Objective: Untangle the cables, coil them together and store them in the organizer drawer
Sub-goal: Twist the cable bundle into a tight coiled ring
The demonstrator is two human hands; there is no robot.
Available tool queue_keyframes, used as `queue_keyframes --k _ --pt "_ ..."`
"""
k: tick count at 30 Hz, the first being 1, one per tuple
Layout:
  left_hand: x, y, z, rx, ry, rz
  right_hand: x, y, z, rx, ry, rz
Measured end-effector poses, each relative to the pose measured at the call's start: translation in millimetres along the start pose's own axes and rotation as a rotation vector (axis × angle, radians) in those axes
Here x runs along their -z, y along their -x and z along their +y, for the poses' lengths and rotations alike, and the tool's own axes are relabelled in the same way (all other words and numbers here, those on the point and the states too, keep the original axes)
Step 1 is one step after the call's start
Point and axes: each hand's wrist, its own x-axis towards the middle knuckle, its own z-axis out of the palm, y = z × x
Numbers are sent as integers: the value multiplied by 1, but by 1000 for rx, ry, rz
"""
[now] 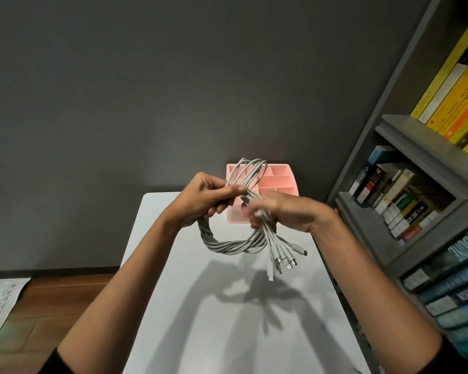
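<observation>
White cables (227,245) in left hand (200,201), right hand (287,211), seemingly inside table (295,346) edges.

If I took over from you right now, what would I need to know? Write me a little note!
Left hand: grips the cables at the top of the loop.
Right hand: grips the same bundle near the plug ends, which hang loose.
The cables are in the air above the white table; the pink organizer stands at its far end.
Done: cables gathered into one rough coil.
To do: finish coiling, then store it in the drawer, hidden behind the hands.
</observation>
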Motion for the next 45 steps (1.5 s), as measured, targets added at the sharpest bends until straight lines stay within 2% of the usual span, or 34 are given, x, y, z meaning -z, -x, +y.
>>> queue_keyframes --k 3,6,9,12,14,16,20,23,30,34,37,42,45 --pt "0 -3 -3 35 -35 23 -6 -8 7 11 244 89" --pt "-1 -6 -10 70 -77 92 -13 -19 15 -85 571 252" --pt "-4 -12 -24 74 -52 231 -32 -26 21 -232 786 526" --pt "-4 -17 -39 69 -81 376 -42 -30 30 -216 1003 624" --pt "-2 -19 -48 73 -78 430 -41 -26 26 -122 1059 588" --pt "-1 -21 -58 80 -42 456 -41 -23 17 -4 1027 423" --pt "4 -26 -74 103 -34 561 -45 -20 17 143 776 0" --pt "14 -27 -82 111 -86 637 -46 -12 22 214 664 -115" --pt "34 -14 -103 112 -292 701 -10 -1 46 128 536 -168" --pt "35 -13 -113 102 -306 707 10 -2 65 -7 514 -166" --pt "32 -10 -112 100 -231 663 18 -5 89 -102 510 -145" --pt "13 -6 -101 84 -62 517 15 -7 123 -280 652 -82" --pt "-1 -4 -92 81 -4 483 7 -13 140 -286 653 -41"
